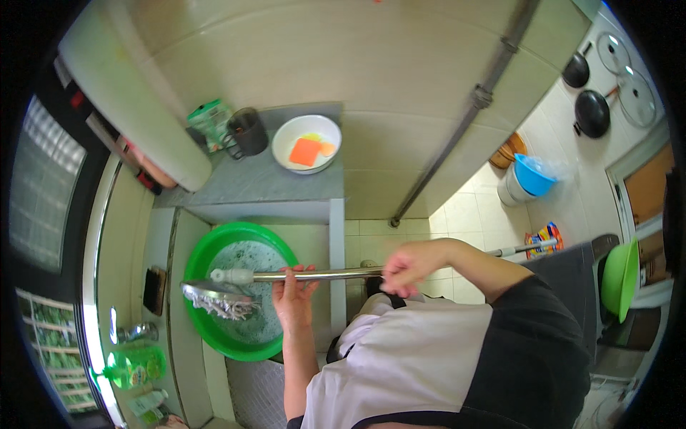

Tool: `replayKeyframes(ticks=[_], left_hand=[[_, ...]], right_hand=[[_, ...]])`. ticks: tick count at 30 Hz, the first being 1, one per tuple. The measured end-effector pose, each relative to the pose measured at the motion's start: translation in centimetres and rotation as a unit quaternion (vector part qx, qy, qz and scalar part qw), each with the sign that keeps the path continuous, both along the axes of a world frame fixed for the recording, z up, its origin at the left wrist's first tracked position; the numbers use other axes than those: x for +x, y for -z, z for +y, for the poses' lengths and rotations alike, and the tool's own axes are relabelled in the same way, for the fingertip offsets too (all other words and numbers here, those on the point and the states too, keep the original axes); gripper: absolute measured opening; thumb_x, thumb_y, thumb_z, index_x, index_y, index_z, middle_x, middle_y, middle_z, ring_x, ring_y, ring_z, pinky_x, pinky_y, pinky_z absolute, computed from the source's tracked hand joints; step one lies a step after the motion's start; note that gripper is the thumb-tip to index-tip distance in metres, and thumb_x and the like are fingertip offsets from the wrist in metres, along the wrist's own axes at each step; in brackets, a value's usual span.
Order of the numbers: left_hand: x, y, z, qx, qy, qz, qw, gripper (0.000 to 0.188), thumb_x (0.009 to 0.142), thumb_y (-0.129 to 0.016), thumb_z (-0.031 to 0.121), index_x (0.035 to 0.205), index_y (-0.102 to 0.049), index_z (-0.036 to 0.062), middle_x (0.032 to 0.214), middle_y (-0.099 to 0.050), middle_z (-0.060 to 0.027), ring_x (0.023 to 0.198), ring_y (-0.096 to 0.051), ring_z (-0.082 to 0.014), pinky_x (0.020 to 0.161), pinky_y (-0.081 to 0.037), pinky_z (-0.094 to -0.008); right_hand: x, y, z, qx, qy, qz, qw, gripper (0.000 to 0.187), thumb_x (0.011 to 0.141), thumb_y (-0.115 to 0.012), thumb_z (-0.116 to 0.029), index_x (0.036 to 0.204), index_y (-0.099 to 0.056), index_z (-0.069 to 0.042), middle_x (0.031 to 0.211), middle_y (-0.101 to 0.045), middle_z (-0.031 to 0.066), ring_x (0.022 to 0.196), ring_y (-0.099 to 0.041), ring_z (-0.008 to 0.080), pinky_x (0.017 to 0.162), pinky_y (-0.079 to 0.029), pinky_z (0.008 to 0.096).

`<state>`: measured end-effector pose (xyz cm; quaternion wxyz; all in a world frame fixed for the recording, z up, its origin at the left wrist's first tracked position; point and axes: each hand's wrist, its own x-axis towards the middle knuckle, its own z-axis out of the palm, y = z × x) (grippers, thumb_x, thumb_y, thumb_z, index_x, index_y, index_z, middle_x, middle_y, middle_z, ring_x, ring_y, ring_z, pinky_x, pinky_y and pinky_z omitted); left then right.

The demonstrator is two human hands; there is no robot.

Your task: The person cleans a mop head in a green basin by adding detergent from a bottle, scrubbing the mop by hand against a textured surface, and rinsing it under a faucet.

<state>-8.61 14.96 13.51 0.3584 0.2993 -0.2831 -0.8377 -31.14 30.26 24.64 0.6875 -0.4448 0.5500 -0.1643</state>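
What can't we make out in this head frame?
- Mop head in the green basin: strands blurred, suds hide the depth of the water.
- Left hand palm: hidden against the mop handle.
- Right hand fingertips: curled behind the handle.
- Handle's far end: partly hidden behind the right arm.
- Bottles at lower left: warped by the fisheye rim.

both hands (pixel 295 292) (pixel 405 266) hold a mop (pixel 286 275) over a green basin (pixel 207 254).

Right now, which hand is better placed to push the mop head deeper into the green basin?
Probably the left hand. It grips the mop handle close to the mop head, right over the green basin. The right hand holds the handle farther back, away from the basin, so it would mostly steady.
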Motion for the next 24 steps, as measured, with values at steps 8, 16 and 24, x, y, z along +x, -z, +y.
replayKeyframes(ticks=[8,16,24], left_hand=[[0.5,0.9,-0.7,0.002,0.003,-0.014,1.0,0.021,0.093,-0.049,0.017,0.107,-0.046,0.0016,0.1,-0.059,-0.0141,0.1,-0.058,-0.0355,0.076,-0.054,-0.0496],[1.1,1.5,-0.4,0.053,0.012,0.059,0.997,0.015,0.093,-0.046,0.016,0.099,-0.051,0.002,0.1,-0.059,-0.0141,0.103,-0.055,-0.0358,0.083,-0.049,-0.052],[-5.4,-9.2,7.8,-0.028,-0.002,0.158,0.987,0.018,0.095,-0.042,0.018,0.101,-0.054,0.0058,0.11,-0.056,-0.0156,0.111,-0.051,-0.0322,0.092,-0.043,-0.0494]], right_hand=[[-4.6,16.8,22.7,0.21,0.609,-0.086,0.76,0.098,0.071,-0.043,-0.079,0.126,-0.042,0.002,0.104,-0.06,0.0224,0.074,-0.066,0.025,0.052,-0.046,0.0255],[-10.1,16.9,18.2,-0.19,0.839,-0.365,0.355,0.042,0.084,-0.058,-0.042,0.098,-0.05,-0.004,0.095,-0.057,0.0179,0.078,-0.058,0.0255,0.068,-0.053,0.0378],[-21.3,2.3,20.4,-0.438,0.672,-0.389,0.453,0.028,0.086,-0.058,-0.031,0.075,-0.048,-0.007,0.064,-0.043,-0.0012,0.061,-0.042,0.0091,0.055,-0.039,0.0224]])
